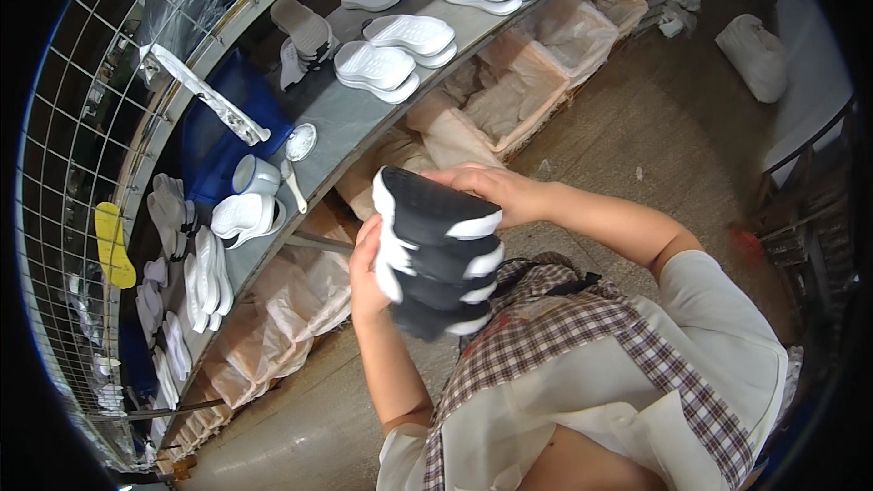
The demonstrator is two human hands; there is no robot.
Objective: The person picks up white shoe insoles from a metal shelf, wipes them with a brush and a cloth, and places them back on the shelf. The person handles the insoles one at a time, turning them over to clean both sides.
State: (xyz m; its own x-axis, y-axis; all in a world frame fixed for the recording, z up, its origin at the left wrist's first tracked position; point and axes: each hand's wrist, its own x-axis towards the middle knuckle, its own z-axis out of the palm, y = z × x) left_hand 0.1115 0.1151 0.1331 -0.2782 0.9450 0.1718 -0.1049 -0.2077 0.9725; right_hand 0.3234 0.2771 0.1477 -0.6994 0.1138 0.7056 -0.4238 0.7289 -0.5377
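I am holding a stack of black shoe soles (436, 255) with white edging between both hands, in mid-air at chest height, above the floor and just off the edge of the counter (355, 123). My left hand (366, 273) is pressing flat against the stack's left side; most of its fingers are lying behind the soles, so I cannot tell how far they are curling. My right hand (496, 193) is gripping the top of the stack, fingers wrapping over the upper edge, the tips hidden on the far side. How many soles are in the stack is hard to count; the lower ones are blurring into a dark mass.

On the counter, white soles (391, 55) are lying in small piles, with more stacked farther along and cut short at the top rim. A white cup (255, 175) and a small brush (293, 184) are sitting near the counter's edge. Under the counter, bags lined with pale plastic (527, 82) are standing open, their contents not showing. A yellow sole (113, 244) is hanging on the wire grid at left.
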